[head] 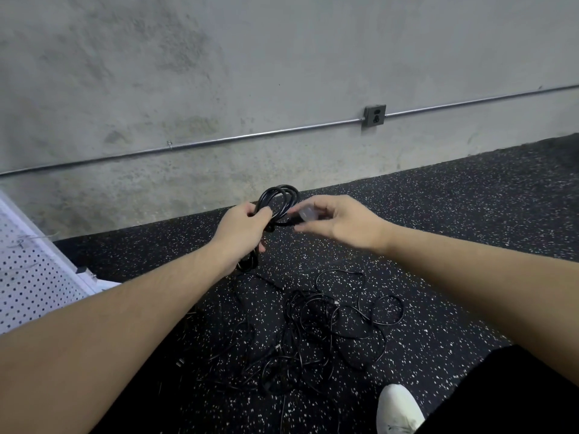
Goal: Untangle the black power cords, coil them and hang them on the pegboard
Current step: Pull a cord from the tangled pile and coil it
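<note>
In the head view, between the two raised hands, one coiled cord (279, 200) is nearly finished: the left hand (239, 228) has its fingers curled round the gathered loops, which rise just above them while the lower part of the bundle hangs below the palm. The right hand (332, 219) sits just beside the coil, its fingertips pinching a small pale, blurred piece at the cord's end; I cannot tell what it is. Well below both hands, a tangle of cords (316, 330) lies loose on the speckled floor (470, 214), not yet sorted. Far to the left of the left fingers stands the white pegboard (28, 277); no cord hangs on the part in view. So most work remains, by my judgement.
</note>
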